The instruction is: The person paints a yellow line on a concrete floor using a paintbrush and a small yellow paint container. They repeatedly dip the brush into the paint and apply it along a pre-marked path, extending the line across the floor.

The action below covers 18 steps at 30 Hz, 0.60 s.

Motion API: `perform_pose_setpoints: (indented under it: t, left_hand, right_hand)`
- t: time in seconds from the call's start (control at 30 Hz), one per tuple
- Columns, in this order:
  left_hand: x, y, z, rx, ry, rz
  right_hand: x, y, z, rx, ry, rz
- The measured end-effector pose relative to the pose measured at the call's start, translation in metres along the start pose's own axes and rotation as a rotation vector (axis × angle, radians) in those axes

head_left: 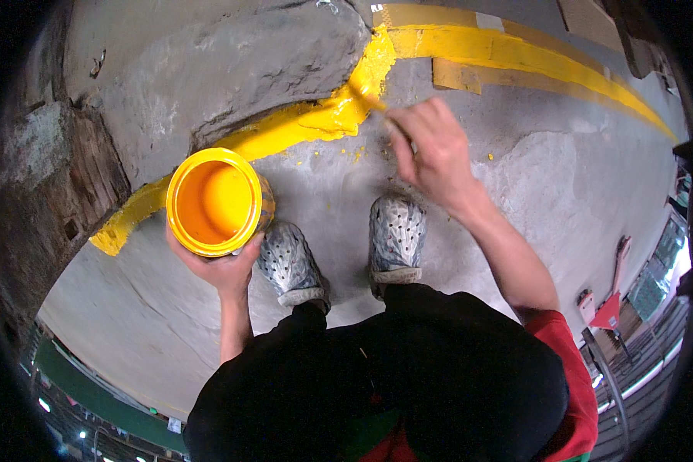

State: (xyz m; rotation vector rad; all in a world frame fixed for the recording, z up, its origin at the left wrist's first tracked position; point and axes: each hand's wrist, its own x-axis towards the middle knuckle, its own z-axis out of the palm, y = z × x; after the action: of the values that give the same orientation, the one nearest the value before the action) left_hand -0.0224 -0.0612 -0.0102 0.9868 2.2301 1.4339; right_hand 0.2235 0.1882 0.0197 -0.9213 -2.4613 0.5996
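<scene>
Nearby, brown tape edges the stripe a can partly hides.

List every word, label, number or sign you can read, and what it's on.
Nothing here can be quoted whole.
Paint can: dark side markings, turned away, unreadable.
Brown tape: tiny print fragment at its left end, incomplete.
Right shoe: strap marks, too blurred.

Can: left, in the left hand; paint inside
Brush: far middle, in the right hand, tip at the stripe
Stripe: on the floor, left to far right, beyond the shoes
Tape: far right, along the stripe
Shoes: near, between hands
</scene>
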Motion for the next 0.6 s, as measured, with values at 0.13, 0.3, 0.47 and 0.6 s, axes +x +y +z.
perform_pose_setpoints:
  t: [0.13, 0.3, 0.47, 0.6]
  left_hand:
    - [0.000, -0.001, -0.001, -0.001, -0.001, -0.004]
    - [-0.002, -0.003, 0.000, -0.002, -0.010, -0.001]
    - [-0.003, -0.002, 0.001, -0.037, 0.007, -0.016]
    - [-0.003, 0.000, -0.001, 0.022, -0.014, -0.006]
  right_hand:
    - [0.009, 0.004, -0.013, 0.096, 0.106, 0.193]
    - [0.032, 0.020, -0.011, -0.133, 0.103, 0.040]
    - [0.012, 0.000, -0.005, 0.172, -0.027, -0.012]
    - [0.010, 0.010, -0.008, -0.077, 0.182, 0.185]
